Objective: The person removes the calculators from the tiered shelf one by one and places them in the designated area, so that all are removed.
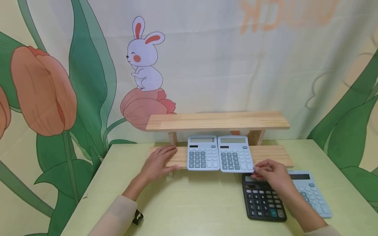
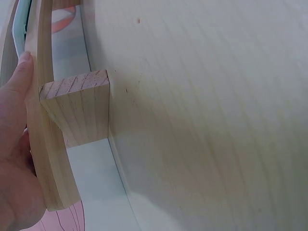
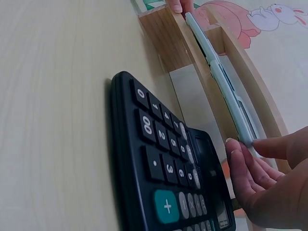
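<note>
Two light-blue calculators stand side by side, leaning back on the lower board of a wooden two-tier shelf (image 1: 270, 154). My right hand (image 1: 273, 175) pinches the lower right corner of the right-hand calculator (image 1: 235, 155) between thumb and fingers; the right wrist view shows this grip from the side. Beside it, the left-hand calculator (image 1: 203, 154) has a digit on its display. My left hand (image 1: 157, 164) rests on the left end of the lower board, fingers extended over the top and thumb along the front edge (image 2: 36, 96).
A black calculator (image 1: 261, 205) lies on the table (image 1: 189, 206) below my right hand. Another light-blue calculator (image 1: 317, 196) lies to its right, partly hidden by my forearm. The upper board (image 1: 218, 121) overhangs behind the standing calculators. A printed curtain (image 1: 206, 65) hangs at the back.
</note>
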Tool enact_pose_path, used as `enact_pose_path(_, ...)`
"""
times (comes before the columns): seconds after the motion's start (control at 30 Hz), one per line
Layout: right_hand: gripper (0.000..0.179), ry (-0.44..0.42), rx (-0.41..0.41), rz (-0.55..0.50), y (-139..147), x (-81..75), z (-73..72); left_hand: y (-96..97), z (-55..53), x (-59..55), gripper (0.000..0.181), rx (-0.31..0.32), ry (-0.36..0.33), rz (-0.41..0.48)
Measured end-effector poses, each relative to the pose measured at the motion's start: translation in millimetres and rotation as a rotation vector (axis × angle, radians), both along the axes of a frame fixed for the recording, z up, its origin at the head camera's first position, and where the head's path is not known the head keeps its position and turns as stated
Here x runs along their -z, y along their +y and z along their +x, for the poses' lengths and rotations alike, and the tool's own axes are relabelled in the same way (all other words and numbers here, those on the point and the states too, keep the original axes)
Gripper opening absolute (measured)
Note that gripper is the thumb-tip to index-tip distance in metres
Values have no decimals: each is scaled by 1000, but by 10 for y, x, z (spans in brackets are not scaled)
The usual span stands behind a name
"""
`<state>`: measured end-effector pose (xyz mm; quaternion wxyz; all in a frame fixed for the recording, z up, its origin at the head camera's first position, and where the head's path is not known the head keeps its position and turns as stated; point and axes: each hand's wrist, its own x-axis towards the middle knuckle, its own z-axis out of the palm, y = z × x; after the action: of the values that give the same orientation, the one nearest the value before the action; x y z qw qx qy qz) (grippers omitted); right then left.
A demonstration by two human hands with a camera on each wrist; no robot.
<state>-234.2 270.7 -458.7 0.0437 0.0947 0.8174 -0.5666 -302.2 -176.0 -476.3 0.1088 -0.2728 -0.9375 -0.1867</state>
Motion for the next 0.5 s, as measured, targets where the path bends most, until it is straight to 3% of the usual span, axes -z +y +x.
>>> enact_pose_path(0.27,33,11,-20,-134,-5,29,23,-16,10,5,78,-7,13,-3)
enact_pose_path(0.5,35,-21,40,-220,-69,72,10,1,9,5,78,2,2,5)
